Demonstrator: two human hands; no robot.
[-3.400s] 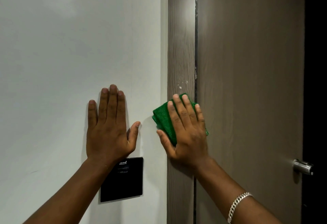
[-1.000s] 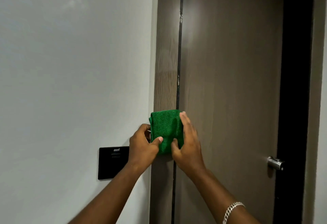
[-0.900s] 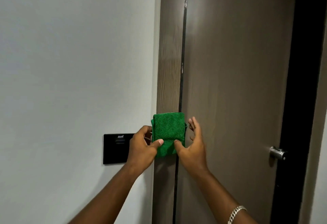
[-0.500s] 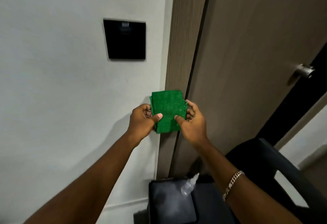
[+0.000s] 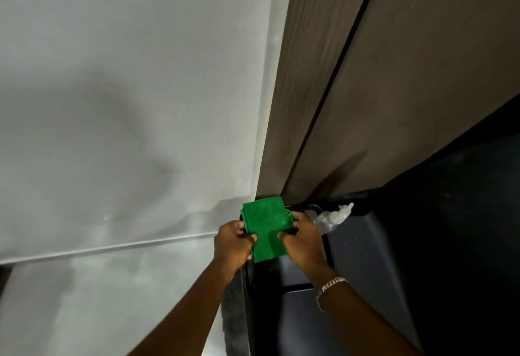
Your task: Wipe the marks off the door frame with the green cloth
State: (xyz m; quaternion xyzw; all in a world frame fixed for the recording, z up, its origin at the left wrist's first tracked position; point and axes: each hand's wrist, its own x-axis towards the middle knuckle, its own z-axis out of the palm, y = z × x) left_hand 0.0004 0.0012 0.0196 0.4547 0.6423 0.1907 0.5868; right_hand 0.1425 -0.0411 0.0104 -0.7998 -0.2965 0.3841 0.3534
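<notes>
The folded green cloth (image 5: 266, 229) hangs low in front of me, away from the wood. My left hand (image 5: 232, 243) pinches its left edge and my right hand (image 5: 302, 240) pinches its right edge. The brown wood-grain door frame (image 5: 304, 74) runs up from just behind the cloth, with the brown door (image 5: 422, 74) to its right across a dark gap. No marks show on the visible stretch of frame.
A white wall (image 5: 126, 88) fills the left, ending in a skirting line (image 5: 112, 247) above the pale floor. A dark bin-like container (image 5: 351, 285) stands below my hands, with crumpled clear plastic (image 5: 333, 216) at its rim. Everything at the far right is dark.
My view has tilted sharply down. The cloth left the frame at switch height and came down, held in both hands, over the dark container near the floor.
</notes>
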